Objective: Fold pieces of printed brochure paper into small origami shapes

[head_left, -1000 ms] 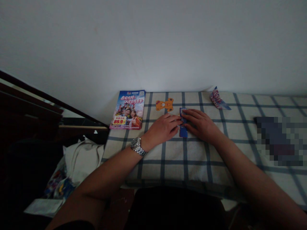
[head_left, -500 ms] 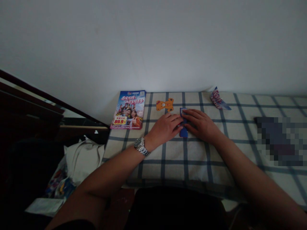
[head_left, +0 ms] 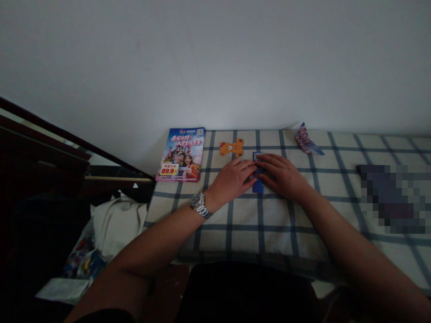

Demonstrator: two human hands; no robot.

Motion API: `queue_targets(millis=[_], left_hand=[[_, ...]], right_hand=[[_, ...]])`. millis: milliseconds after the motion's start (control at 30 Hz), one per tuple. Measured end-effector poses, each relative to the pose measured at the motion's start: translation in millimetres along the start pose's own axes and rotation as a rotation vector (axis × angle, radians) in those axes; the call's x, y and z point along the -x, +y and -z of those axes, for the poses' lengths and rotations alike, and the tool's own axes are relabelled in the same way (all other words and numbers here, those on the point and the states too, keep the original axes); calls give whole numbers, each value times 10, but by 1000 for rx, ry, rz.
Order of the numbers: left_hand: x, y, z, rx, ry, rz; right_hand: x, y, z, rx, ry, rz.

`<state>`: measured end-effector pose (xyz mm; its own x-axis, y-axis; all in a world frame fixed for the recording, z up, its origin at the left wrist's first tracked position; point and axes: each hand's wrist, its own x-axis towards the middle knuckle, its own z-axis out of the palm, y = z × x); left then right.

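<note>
A narrow blue folded leaflet lies on the checked cloth, its middle covered by fingers. From the left, my left hand grips it with thumb and bent fingers; a metal watch circles that wrist. My right hand holds the same strip from the right, fingertips on its upper half and thumb lower down. Both hands' fingertips nearly meet over the paper. Beyond my left hand is an orange teddy bear picture. A stack of printed leaflets sits to the left.
Against the wall stands a small folded printed paper at the back right. A dark pixelated object lies farther right on the checked cloth. Down at the left are a white bag and a dark wooden frame.
My left hand and wrist have shifted very slightly to the right. Both hands keep their hold on the folded leaflet.
</note>
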<state>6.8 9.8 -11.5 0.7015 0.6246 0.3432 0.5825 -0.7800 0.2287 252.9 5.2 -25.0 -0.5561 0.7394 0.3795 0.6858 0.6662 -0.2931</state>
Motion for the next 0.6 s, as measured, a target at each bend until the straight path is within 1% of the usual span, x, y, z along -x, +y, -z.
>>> queue_targets(millis=[333,600], left_hand=[[-4,-3,11,6,1,0],[-3,12,4,3,2,13]], right_hand=[[12,25,-16,5,1,-1],[12,32,-26,-34,10,-16]])
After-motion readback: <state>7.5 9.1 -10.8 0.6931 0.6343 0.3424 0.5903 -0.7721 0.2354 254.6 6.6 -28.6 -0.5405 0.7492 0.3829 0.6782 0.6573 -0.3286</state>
